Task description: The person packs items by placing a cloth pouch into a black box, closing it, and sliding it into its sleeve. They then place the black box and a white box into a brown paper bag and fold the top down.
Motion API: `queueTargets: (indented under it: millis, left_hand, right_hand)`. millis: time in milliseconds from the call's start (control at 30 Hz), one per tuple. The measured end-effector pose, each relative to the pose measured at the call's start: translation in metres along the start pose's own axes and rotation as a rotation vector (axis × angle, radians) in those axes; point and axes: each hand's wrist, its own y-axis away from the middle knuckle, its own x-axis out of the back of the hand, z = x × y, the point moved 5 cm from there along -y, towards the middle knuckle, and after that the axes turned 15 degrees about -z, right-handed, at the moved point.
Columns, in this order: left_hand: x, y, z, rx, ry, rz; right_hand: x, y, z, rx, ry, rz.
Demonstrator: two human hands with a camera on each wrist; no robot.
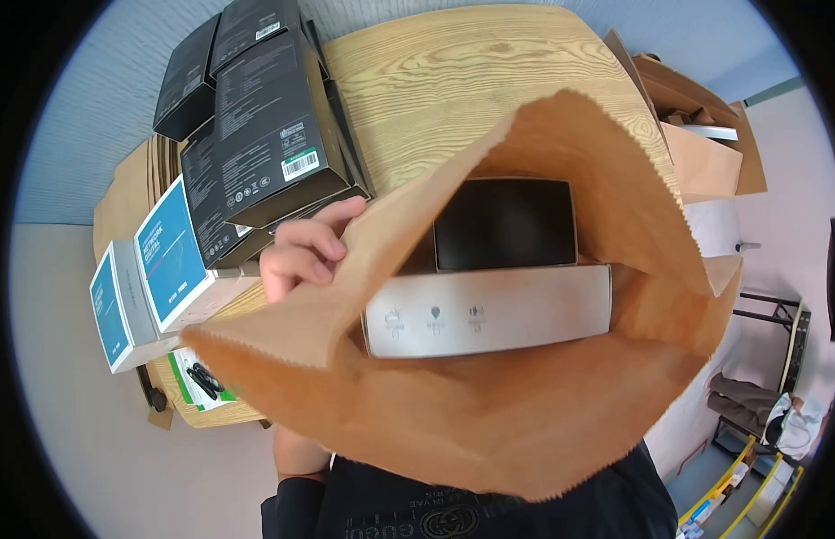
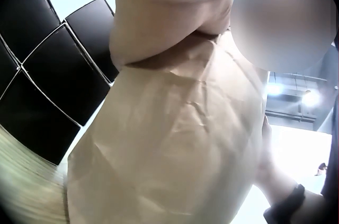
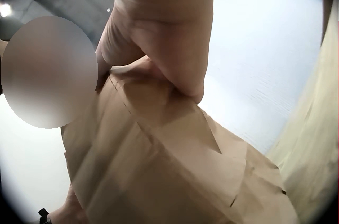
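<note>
A brown paper bag (image 1: 435,409) with a zigzag-cut rim gapes wide in the head view. Inside it sit a black box (image 1: 505,223) and, beside it, a white box (image 1: 489,310) printed with small icons. My left hand (image 1: 299,250) holds the bag at its left side, its fingers bent against the paper near the rim. In the right wrist view my right hand (image 3: 169,38) grips the opposite side, where the paper bunches up at the palm; its fingertips are hidden. The head view shows no right hand, as the bag covers it.
Stacked black boxes (image 1: 269,135) with labels stand just left of the bag on the wooden table (image 1: 471,54). Closer in are blue-and-white boxes (image 1: 171,251) and a black cable (image 1: 205,379). An open cardboard carton (image 1: 705,162) stands right. A person (image 1: 768,413) is in the background.
</note>
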Motion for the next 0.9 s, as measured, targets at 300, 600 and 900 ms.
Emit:
queueTargets:
  millis: [300,600,900]
  left_hand:
    - [-0.014,-0.001,0.004,0.044,0.057,0.085]
    - [-0.016,-0.002,-0.007,0.254,0.090,-0.003]
    - [-0.020,-0.003,-0.012,0.466,0.122,-0.094]
  right_hand:
    - [-0.011,0.002,0.012,-0.113,0.058,0.012]
    - [-0.019,0.007,0.013,-0.226,0.128,0.027]
    - [-0.024,0.010,0.012,-0.337,0.197,0.045]
